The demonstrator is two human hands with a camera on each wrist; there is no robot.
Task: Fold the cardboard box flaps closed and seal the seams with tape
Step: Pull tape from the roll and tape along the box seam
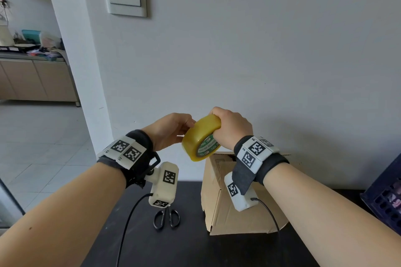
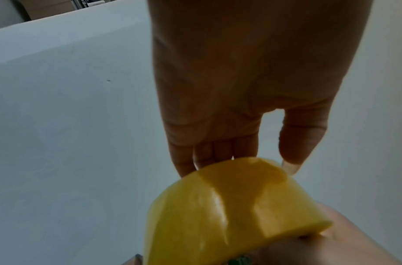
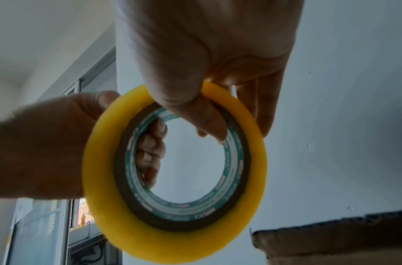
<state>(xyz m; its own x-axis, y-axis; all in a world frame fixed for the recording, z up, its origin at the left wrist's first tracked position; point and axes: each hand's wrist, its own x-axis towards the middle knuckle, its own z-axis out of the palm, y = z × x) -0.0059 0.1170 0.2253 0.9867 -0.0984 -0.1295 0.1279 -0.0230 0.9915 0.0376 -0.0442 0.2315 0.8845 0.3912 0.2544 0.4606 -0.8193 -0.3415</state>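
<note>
A: Tape roll (image 3: pixel 172 172) fills the right wrist view. Held how?

B: Right hand (image 1: pixel 232 130) grips its top, thumb hooked through the core. Left hand (image 1: pixel 169 131) curls fingers on the outer face.

A: Position?

B: Raised above the cardboard box (image 1: pixel 234 208), flaps unsealed. Scissors (image 1: pixel 166 219) lie left of it on the black table (image 1: pixel 184 249).

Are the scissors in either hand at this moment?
No: the scissors lie on the table, while both hands hold the tape roll.
</note>
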